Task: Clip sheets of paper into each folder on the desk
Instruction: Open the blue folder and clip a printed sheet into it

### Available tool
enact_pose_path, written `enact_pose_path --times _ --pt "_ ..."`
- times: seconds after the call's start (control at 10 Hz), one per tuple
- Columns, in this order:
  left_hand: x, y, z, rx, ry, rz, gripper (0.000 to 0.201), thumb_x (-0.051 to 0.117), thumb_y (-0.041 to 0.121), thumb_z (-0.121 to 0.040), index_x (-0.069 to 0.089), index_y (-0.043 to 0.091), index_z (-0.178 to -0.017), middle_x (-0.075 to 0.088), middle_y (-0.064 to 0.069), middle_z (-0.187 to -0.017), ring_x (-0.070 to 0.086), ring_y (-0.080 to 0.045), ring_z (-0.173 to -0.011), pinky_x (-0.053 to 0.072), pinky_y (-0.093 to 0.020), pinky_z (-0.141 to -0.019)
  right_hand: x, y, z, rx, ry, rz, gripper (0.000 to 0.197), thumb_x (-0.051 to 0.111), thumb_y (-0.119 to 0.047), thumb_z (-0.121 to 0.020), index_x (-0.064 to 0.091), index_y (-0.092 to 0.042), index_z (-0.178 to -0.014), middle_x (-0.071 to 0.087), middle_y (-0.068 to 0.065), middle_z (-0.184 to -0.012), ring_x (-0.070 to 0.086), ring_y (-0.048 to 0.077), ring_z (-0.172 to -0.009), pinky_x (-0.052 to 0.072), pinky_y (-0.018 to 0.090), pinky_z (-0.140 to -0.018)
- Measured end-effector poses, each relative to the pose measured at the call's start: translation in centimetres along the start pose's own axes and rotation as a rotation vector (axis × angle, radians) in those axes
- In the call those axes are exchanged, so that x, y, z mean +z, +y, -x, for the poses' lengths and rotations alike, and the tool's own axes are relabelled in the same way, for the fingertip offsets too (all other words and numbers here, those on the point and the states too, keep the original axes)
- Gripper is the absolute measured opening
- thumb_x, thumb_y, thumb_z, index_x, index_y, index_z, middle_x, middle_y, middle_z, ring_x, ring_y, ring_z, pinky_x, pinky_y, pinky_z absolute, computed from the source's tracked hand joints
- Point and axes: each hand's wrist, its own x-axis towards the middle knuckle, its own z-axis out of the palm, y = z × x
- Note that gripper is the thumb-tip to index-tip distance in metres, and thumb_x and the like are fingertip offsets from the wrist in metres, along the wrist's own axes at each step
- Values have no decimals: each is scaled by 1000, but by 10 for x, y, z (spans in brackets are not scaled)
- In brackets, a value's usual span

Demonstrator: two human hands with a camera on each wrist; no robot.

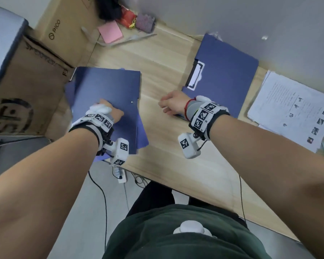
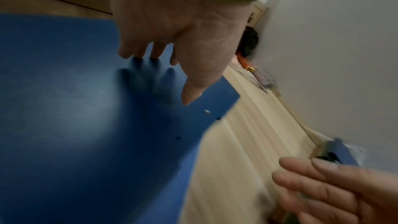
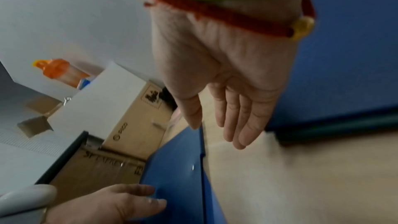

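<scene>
A stack of closed blue folders (image 1: pixel 108 86) lies on the left of the wooden desk (image 1: pixel 168 156). My left hand (image 1: pixel 106 110) rests on its top cover, fingertips (image 2: pixel 133 54) touching the folder (image 2: pixel 64 108) and thumb straight. On the right lies another blue folder (image 1: pixel 228 71), whose black clip (image 1: pixel 195 75) holds a bit of white paper. My right hand (image 1: pixel 166 105) hovers over bare desk between the two, just left of that folder's near corner. In the right wrist view this hand (image 3: pixel 215 132) is flat and holds nothing. Printed sheets of paper (image 1: pixel 288 109) lie at the far right.
Cardboard boxes (image 1: pixel 36 86) stand against the desk's left end, right behind the folder stack. Pink sticky notes (image 1: pixel 110 32), a red item and a purple pad lie at the back by the wall. The desk's near edge runs diagonally; a power strip (image 1: pixel 121 174) and cables lie on the floor.
</scene>
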Motion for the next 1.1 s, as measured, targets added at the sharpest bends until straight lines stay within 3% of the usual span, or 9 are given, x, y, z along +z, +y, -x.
enact_pose_path --times 0.2,0.4,0.5,0.6,0.7,0.8,0.9,1.0,1.1 --pt "12 -71 -5 -199 8 57 91 76 55 -74 31 12 -141 47 -17 -136 52 -39 -123 44 -44 -98 67 11 -15 104 -114 18 20 65 -16 -91 65 -6 -109 61 12 -96 63 22 -90 55 37 -94" --pt "20 -89 -4 -233 37 174 111 79 67 -62 28 10 -143 46 -15 -139 53 -37 -123 43 -45 -100 104 10 -14 135 -147 10 46 68 -22 -92 53 -7 -132 60 11 -112 62 24 -107 55 37 -93" --pt "14 -87 3 -199 11 205 110 77 69 -64 28 9 -142 43 -15 -140 53 -37 -122 43 -43 -98 111 10 -13 76 -111 36 17 69 -26 -90 65 -16 -103 60 1 -85 53 18 -72 44 27 -56" --pt "6 -74 9 -131 10 210 111 68 78 -65 28 10 -144 44 -15 -139 50 -35 -125 43 -42 -98 106 6 -8 -3 -54 56 14 67 -24 -91 67 -18 -103 63 1 -84 47 15 -59 37 25 -53" --pt "-8 -49 17 -17 32 182 119 50 93 -59 26 19 -148 44 -13 -142 49 -37 -126 42 -45 -99 93 -7 8 -39 -157 -91 17 63 -16 -93 67 -18 -110 72 0 -99 66 15 -79 51 25 -70" --pt "-28 -9 34 114 25 285 130 40 101 -46 29 21 -149 50 -11 -138 54 -36 -119 43 -41 -93 71 -22 33 -112 -192 -168 18 59 -10 -93 61 -18 -109 69 2 -100 66 20 -93 53 38 -88" --pt "-47 43 53 230 45 418 141 44 103 -31 38 12 -139 59 -13 -121 61 -36 -100 54 -47 -85 44 -39 65 -238 -166 -132 22 60 -7 -89 57 -16 -109 65 6 -100 63 20 -91 53 35 -80" --pt "-66 82 87 368 7 429 64 66 71 -68 50 11 -81 64 -12 -101 62 -27 -85 58 -45 -81 17 -45 101 -330 -117 -14 14 63 -11 -85 51 -13 -91 48 4 -76 48 10 -65 41 18 -57" --pt "-82 104 118 480 -6 390 31 55 23 -92 39 20 -65 59 -7 -83 56 -22 -70 58 -35 -72 -7 -44 127 -370 -105 29 18 65 -23 -81 50 -15 -80 44 -1 -73 44 9 -63 39 20 -54"
